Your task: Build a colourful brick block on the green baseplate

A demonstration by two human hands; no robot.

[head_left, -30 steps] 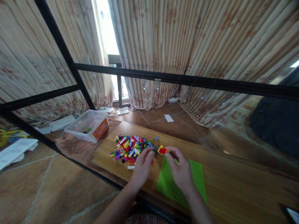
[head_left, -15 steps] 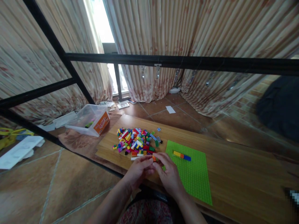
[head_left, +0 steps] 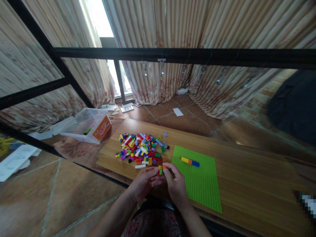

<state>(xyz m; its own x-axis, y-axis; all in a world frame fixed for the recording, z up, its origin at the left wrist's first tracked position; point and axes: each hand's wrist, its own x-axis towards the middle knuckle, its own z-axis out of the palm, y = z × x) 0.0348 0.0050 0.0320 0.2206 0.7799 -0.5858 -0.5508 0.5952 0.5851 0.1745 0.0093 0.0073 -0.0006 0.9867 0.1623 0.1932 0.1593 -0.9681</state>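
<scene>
My left hand [head_left: 145, 181] and my right hand [head_left: 175, 182] meet above the table's near edge. Between their fingertips is a small group of toy bricks [head_left: 160, 170], with red, yellow, green and orange showing. The left fingers pinch its red end; the right thumb and fingers pinch its orange end. Just beyond my hands lies a loose pile of mixed bricks [head_left: 138, 146]. To the right, a green baseplate [head_left: 202, 187] lies flat, bearing a row of yellow, orange and blue bricks [head_left: 190, 161].
The wooden table [head_left: 251, 184] stretches off to the right. A clear plastic box [head_left: 81, 126] with an orange label stands beyond its left end. Black metal bars [head_left: 172, 54] cross in front of the curtains [head_left: 168, 29]. A white paper [head_left: 178, 112] lies on the floor.
My fingers have shifted apart slightly, and more of the held bricks shows between them. The whole view has moved a little; the pile and the baseplate row look the same.
</scene>
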